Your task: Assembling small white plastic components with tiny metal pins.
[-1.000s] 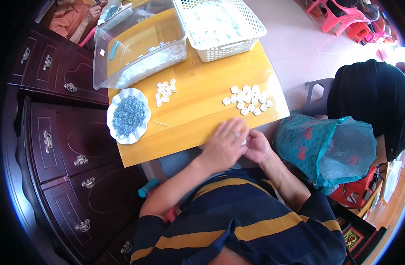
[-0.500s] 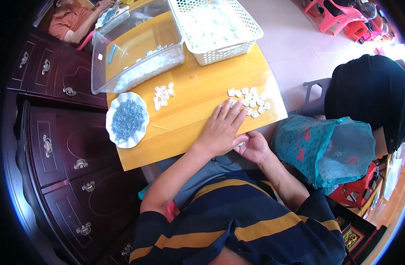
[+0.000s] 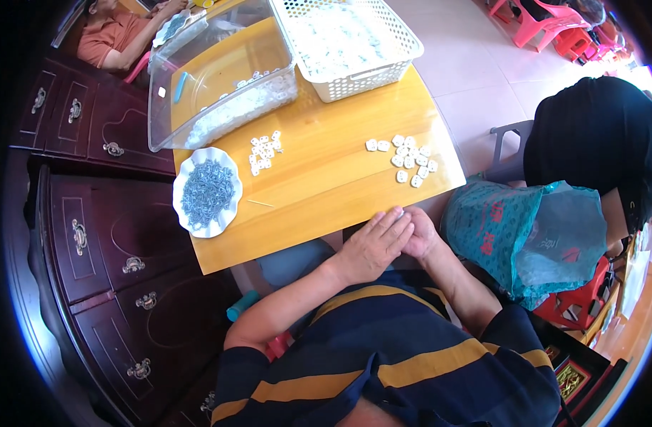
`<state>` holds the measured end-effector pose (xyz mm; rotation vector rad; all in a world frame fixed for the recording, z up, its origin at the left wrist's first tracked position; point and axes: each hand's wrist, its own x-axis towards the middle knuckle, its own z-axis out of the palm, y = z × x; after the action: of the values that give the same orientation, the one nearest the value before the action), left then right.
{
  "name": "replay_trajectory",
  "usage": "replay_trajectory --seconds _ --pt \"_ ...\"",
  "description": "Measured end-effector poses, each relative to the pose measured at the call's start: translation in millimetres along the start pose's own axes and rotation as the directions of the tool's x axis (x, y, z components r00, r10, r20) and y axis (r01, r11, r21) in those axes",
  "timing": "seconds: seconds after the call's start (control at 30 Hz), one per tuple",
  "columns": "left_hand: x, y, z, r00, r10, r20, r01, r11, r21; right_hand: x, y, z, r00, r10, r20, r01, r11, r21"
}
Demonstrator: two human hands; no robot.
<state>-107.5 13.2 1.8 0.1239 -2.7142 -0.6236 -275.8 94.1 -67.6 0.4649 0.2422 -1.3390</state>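
Note:
My left hand lies palm down, fingers together, just off the near edge of the yellow wooden table. It overlaps my right hand, which curls beneath it. What sits between the two hands is hidden. A cluster of several small white square pieces lies on the table just beyond my hands. A second, smaller cluster of white pieces lies further left. A white scalloped dish filled with small grey metal bits stands at the table's left edge.
A clear plastic bin with white pieces and a white perforated basket stand at the far side. Dark wooden cabinets lie left. A teal plastic bag and a person in black are right. Another person sits far left.
My left hand reached out to the right cluster of white pieces half a second ago, then drew back off the table edge to meet my right hand.

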Motion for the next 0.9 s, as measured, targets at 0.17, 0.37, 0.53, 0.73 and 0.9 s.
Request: replay_trajectory --seconds 0.17,0.37,0.53,0.73,0.9 --pt "-1 -4 2 0.997 0.004 -0.079 -0.008 0.998 -0.057 0 0 0 0.995 0.013 -0.101 -0.025 0.993 -0.113" --pt "38 -43 -37 0.984 -0.125 -0.129 0.137 0.987 0.082 4 12 18 0.928 -0.092 -0.361 0.031 0.985 -0.172" --pt "54 -75 -35 0.973 -0.228 -0.014 0.228 0.967 0.115 2 12 17 0.932 -0.045 -0.359 -0.025 0.982 -0.188" --pt "44 -75 -35 0.958 -0.272 0.093 0.269 0.962 0.047 2 12 19 0.936 -0.077 -0.344 0.011 0.982 -0.19" --pt "19 -36 -27 0.959 -0.25 0.135 0.249 0.968 0.027 3 13 20 0.93 -0.104 -0.354 0.039 0.981 -0.188"
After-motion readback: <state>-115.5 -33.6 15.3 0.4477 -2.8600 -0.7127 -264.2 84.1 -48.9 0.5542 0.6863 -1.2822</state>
